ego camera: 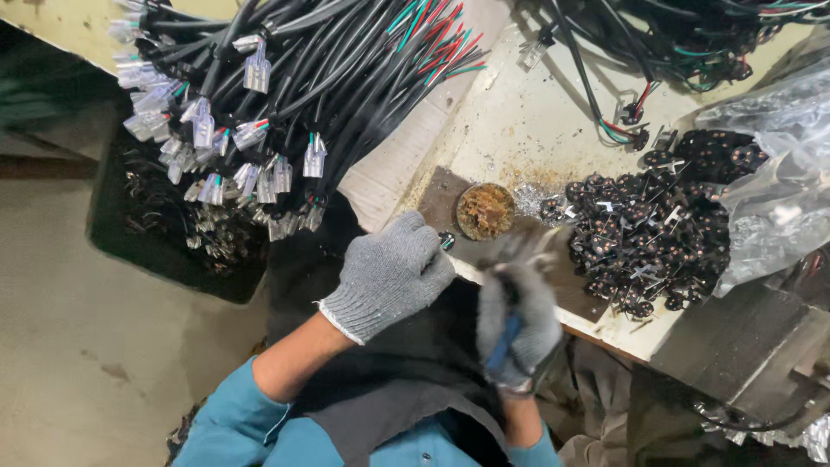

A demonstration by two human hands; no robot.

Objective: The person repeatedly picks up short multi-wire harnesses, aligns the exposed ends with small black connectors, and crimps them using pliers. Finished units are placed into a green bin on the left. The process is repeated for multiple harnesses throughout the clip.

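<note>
Small dark part (447,239), right at the knuckles of the left hand (391,272), over the near edge of the workbench (519,121). Further left, a bundle of black cables (285,78) hangs off the bench, its clear connectors (207,130) dangling over a black bin (173,233). The left hand, in a grey knit glove, is curled into a fist, forearm bare below a teal sleeve, fingers pinching that dark part. The right hand (517,316), also gloved, is blurred; it is closed around a blue-handled tool (504,342). Beyond it sit 1 round tin of brown paste (485,210) and a heap of small black parts (657,225) spilling from a clear plastic bag (778,164).
</note>
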